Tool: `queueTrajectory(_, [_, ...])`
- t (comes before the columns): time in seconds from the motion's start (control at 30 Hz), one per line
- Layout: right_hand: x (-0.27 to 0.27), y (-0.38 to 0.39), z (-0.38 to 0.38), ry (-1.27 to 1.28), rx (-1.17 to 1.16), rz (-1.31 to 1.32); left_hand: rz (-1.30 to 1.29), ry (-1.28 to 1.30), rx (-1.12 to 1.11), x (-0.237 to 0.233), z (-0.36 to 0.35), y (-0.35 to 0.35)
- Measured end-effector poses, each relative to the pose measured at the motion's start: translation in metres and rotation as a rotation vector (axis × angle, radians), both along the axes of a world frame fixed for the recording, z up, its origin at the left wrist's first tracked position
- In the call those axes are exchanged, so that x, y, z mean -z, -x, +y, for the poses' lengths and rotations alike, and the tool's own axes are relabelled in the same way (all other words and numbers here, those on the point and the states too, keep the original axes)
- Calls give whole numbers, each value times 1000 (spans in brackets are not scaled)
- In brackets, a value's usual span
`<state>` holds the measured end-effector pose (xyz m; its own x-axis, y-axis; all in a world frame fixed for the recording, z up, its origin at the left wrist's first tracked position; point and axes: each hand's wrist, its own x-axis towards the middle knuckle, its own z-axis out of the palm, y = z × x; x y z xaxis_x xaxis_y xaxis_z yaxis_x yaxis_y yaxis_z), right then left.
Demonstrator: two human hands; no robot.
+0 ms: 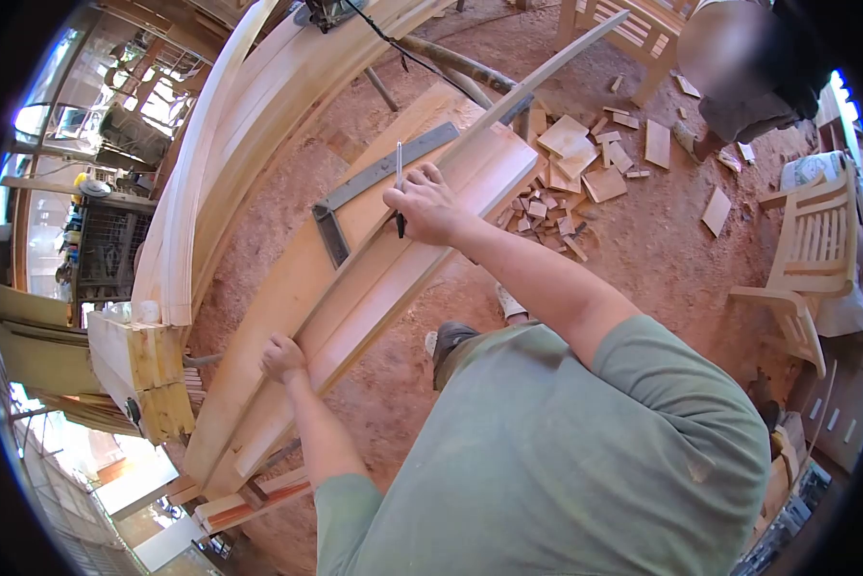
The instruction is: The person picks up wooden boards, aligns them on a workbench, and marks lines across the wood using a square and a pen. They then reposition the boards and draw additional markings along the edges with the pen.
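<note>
Presently, the right hand [422,204] grips a pen [400,161] above the boards [491,171]; the left hand [283,358] curls at the long strip [548,76] (its grip I cannot tell). Uneven pressure could shift the strip, perhaps skewing any pen mark.

1. My left grip [282,358] is turned knuckles up, its fingers curled.
2. My left forearm [321,422] reaches forward, bare.
3. My right grip [420,204], well apart from the left, has bent fingers.
4. My right forearm [546,274] stretches out, bare too.
</note>
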<state>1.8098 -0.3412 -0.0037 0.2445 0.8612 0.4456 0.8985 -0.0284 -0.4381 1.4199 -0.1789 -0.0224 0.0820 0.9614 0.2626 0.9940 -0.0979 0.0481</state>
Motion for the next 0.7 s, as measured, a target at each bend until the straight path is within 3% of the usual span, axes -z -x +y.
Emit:
queueTrajectory(0.33, [-5, -1, -3, -4, -9, 60, -42, 23, 1, -4, -4, -2])
queueTrajectory(0.43, [-12, -7, 6, 84, -35, 71, -51, 0, -28, 5, 1, 1])
queueTrajectory(0.5, [-22, -14, 16, 393, -53, 24, -36, -19, -30, 14, 4, 5])
queueTrajectory(0.57, [-27, -19, 24, 375, -127, -20, -15, -24, -8, 19, 6, 7])
queueTrajectory(0.7, [-34, -15, 50, 611, -209, 15, -65, 40, 14, 6, -5, -7])
